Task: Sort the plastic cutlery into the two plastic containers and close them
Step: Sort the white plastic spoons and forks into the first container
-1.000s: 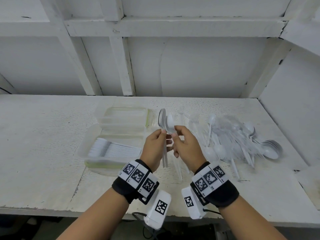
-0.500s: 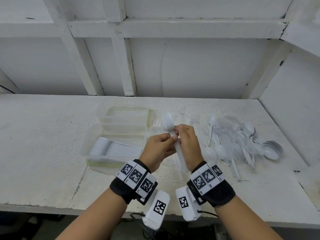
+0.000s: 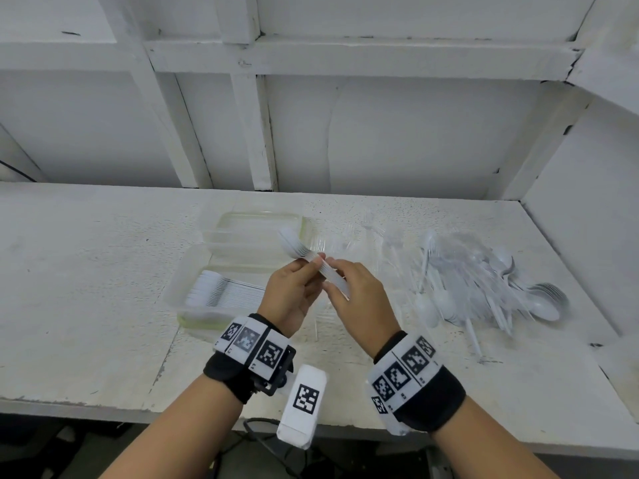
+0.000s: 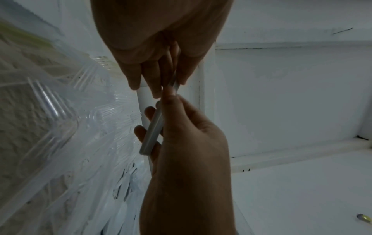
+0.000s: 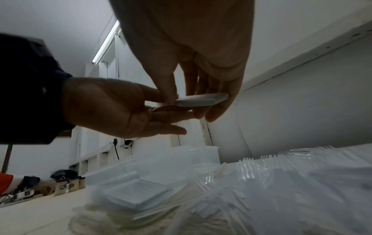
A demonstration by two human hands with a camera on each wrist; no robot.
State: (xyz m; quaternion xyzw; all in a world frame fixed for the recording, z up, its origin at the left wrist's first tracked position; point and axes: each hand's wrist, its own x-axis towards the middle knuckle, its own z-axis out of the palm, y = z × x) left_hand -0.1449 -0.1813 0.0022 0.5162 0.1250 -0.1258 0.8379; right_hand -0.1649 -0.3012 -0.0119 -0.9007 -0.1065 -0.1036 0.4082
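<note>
Both hands hold a nested stack of white plastic spoons (image 3: 313,262) above the table, bowls pointing up-left. My left hand (image 3: 294,288) pinches the stack near the bowls; my right hand (image 3: 356,299) grips the handles (image 5: 201,99), seen edge-on in the left wrist view as a grey bar (image 4: 154,133). Below and left, the near clear container (image 3: 183,285) holds a row of white spoons (image 3: 221,293). A second clear container (image 3: 256,233) sits behind it. A loose pile of white and clear cutlery (image 3: 484,288) lies to the right.
Clear forks (image 3: 345,243) lie scattered on the white table between the containers and the pile. A white wall with beams stands behind, and a side wall (image 3: 587,219) closes the right end. The table's front edge (image 3: 103,406) runs under my wrists.
The spoon stack has tipped from upright to slanting up-left, toward the containers. My hands have spread slightly along it, the right sliding down to the handles.
</note>
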